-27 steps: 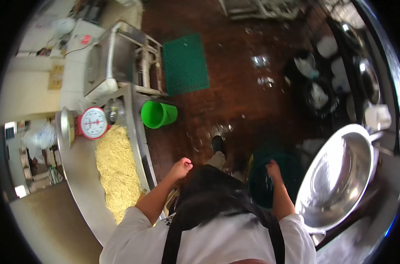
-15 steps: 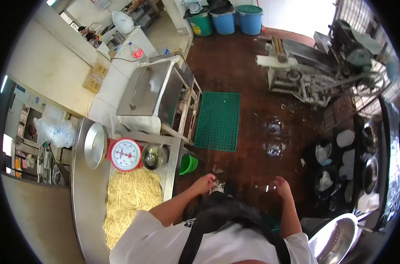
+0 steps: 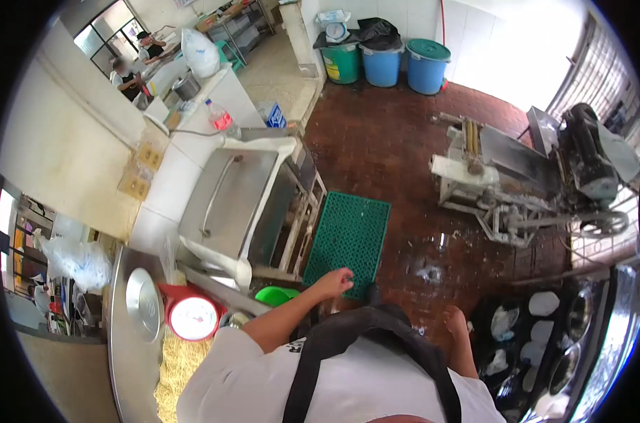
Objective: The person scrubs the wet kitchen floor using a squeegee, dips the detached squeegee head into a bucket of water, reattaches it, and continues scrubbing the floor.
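Note:
My left hand (image 3: 336,282) is out in front of my body, over the near edge of the green perforated floor mat (image 3: 349,233). Its fingers are loosely bent and apart, with nothing visible in them. At my right side hangs my right hand (image 3: 456,321), slack and touching nothing, its fingers partly hidden. On the steel counter (image 3: 126,352) to my left lies a mass of yellow noodles (image 3: 179,370). Beyond the noodles stand a red dial scale (image 3: 193,317) and a shallow metal pan (image 3: 144,304). My left arm partly covers a metal bowl (image 3: 237,321).
A steel-lidded unit (image 3: 228,197) stands ahead left, with a green bucket (image 3: 276,295) near it. A roller machine (image 3: 503,169) is ahead right. Blue bins (image 3: 382,67) line the back wall. Woks (image 3: 565,366) are at my right. People (image 3: 128,79) work in the far room.
The view has tilted up and moved forward, so the mat and bucket are nearer and lower. The scale and noodles have slid toward the lower edge. My left hand has swung forward over the mat.

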Demonstrator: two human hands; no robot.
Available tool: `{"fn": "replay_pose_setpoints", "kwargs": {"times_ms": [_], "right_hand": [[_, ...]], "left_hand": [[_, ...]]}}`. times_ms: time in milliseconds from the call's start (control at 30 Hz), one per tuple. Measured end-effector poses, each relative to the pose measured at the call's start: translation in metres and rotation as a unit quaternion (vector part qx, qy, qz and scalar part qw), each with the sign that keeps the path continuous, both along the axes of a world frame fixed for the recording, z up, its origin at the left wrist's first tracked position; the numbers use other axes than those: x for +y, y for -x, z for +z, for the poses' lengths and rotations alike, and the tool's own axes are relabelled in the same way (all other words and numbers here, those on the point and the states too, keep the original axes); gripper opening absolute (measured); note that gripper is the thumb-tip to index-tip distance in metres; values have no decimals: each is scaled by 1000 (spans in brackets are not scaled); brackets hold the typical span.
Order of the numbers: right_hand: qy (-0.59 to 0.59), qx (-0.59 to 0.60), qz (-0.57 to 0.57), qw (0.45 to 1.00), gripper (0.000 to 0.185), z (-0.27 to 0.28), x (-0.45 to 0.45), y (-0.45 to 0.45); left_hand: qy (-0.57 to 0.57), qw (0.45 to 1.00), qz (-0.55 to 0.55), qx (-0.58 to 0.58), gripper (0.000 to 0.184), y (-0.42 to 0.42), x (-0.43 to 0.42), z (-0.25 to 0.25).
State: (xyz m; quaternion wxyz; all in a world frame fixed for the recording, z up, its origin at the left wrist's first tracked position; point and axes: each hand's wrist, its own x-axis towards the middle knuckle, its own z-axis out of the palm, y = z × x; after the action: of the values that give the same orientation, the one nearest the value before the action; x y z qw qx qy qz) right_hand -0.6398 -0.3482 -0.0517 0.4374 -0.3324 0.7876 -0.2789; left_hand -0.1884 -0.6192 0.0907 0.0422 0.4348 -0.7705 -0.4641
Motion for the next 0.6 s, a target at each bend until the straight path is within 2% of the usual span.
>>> {"fn": "replay_pose_setpoints", "kwargs": {"times_ms": [67, 133, 200, 233, 267, 300, 333, 400, 500, 600], "right_hand": [[75, 157, 180, 968, 31, 79, -114, -13], [-27, 197, 340, 919, 32, 62, -234, -2], [136, 170, 287, 933, 34, 80, -339, -11], [215, 160, 268, 926, 35, 90, -392, -16], [258, 102, 251, 927, 38, 124, -439, -28], [261, 61, 232, 935, 35, 158, -481, -41], [256, 6, 204, 945, 34, 179, -519, -51], [252, 27, 241, 937, 34, 190, -585, -53], [236, 10, 229, 944, 35, 182, -649, -49], [187, -3, 204, 961, 34, 202, -690, -28]], "left_hand": [[-30, 999, 38, -11, 36, -12, -44, 20], [-51, 992, 114, -11, 37, -35, -75, 25], [-60, 976, 211, -16, 37, -47, -113, 16], [-73, 970, 229, 21, 36, -61, -137, -9], [-32, 969, 244, -7, 33, -59, -159, 6], [-47, 959, 279, 12, 32, -49, -183, 23], [-88, 946, 309, 45, 31, -52, -210, 5], [-88, 947, 304, 63, 32, -39, -269, -4], [-47, 976, 210, 32, 30, -10, -374, -20], [-85, 975, 182, 92, 28, 59, -475, 11]]}}
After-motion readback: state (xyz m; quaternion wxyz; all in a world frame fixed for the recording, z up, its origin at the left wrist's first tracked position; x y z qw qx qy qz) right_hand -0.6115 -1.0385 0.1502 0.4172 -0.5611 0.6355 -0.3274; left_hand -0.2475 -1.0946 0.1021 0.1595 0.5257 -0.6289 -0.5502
